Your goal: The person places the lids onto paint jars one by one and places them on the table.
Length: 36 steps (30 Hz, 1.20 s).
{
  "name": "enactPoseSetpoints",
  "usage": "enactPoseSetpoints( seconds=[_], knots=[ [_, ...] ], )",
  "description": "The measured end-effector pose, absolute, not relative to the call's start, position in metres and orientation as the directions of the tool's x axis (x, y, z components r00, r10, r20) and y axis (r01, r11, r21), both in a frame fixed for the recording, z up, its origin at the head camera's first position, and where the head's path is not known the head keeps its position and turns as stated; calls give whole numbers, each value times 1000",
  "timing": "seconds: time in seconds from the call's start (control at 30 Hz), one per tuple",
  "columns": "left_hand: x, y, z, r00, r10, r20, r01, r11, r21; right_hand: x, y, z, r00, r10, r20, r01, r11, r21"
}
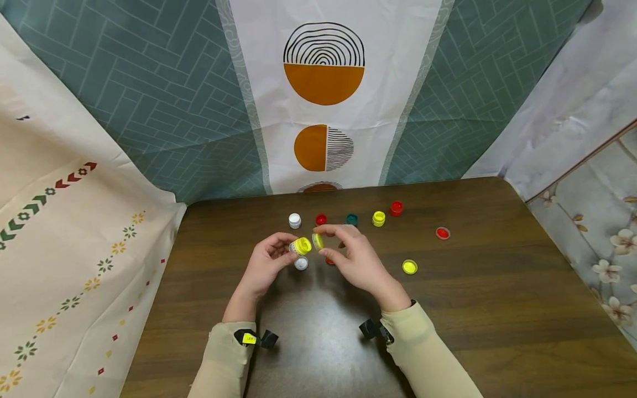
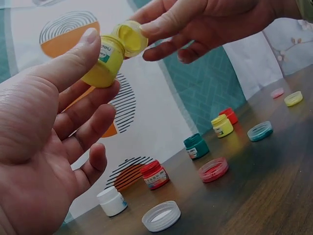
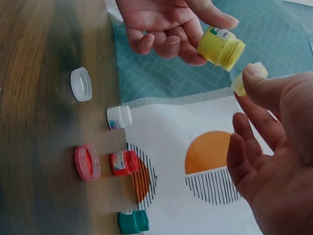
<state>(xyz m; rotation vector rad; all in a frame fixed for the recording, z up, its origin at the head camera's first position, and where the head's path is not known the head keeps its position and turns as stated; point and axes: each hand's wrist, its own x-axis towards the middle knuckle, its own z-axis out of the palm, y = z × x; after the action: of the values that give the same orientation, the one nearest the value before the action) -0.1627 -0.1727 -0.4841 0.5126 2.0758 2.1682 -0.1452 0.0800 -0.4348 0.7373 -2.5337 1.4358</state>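
Left hand pinching yellow jar, tilting mouth rightward; right hand pinching its lid just beside, clearing opening. Other jars standing far behind.

place: home-like craft corner — patterned cloths | wooden table

Row of small paint pots close behind the hands, loose lids right of it, bare brown table in front of that row
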Motion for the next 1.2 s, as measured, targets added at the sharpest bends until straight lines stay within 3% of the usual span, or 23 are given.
enactPoseSetpoints(
  seconds=[0.43, 1.2],
  knots=[
    [-163, -173, -485, -934, 318, 161, 159, -30, 987, -144, 73, -436, -812, -402, 424, -578, 449, -682],
    [-165, -173, -485, -915, 373, 156, 158, -26, 987, -146, 73, -438, -766, -455, 455, -640, 462, -614]
  ],
)
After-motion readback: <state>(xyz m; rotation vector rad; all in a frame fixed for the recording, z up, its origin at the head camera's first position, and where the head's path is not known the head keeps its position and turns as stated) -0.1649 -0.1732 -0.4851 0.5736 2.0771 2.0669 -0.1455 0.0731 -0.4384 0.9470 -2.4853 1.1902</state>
